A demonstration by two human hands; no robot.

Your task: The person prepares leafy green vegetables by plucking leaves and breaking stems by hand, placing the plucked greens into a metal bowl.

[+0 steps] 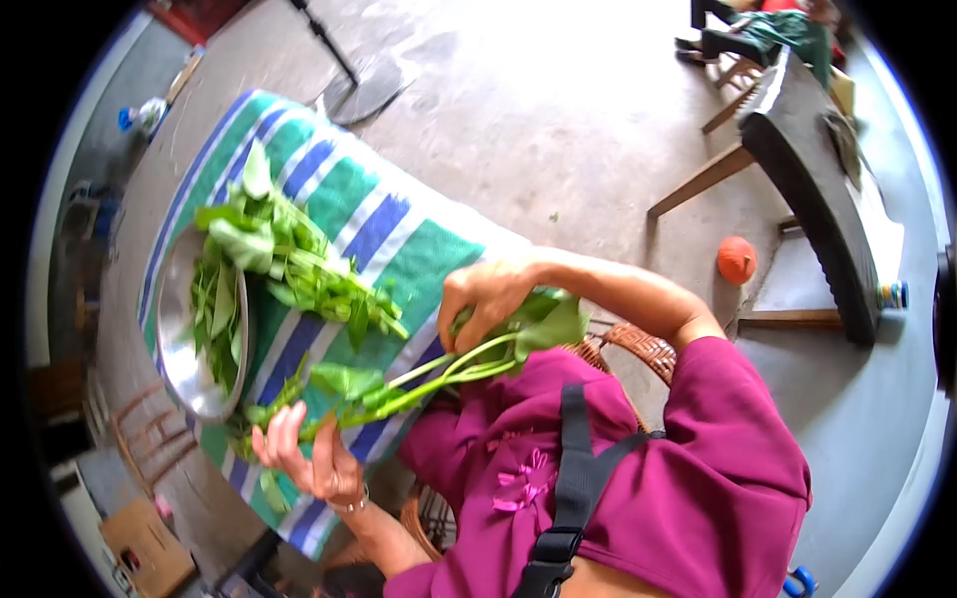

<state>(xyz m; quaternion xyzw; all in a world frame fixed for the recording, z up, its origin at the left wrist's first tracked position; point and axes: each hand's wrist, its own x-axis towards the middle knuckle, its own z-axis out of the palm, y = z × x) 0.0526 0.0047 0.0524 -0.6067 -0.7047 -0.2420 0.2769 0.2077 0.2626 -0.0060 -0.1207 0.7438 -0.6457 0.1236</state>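
Observation:
My left hand (311,456), a bracelet at its wrist, has its fingers closed around the lower ends of long leafy green stalks (409,397). The stalks slant up to the right across my lap, their broad leaves (553,324) lying by my right forearm. Curled over the greens near those leaves is my right hand (488,299); its fingertips are partly hidden. A heap of leafy greens (299,254) lies on the striped cloth (374,219), beside a metal bowl (177,344) with more leaves in it.
A round stand base (364,95) stands on the floor beyond the table. To the right are a dark-topped wooden chair (812,189) and an orange ball-like object (737,260). Another person's legs (733,45) show at top right. A wicker chair (638,351) is under me.

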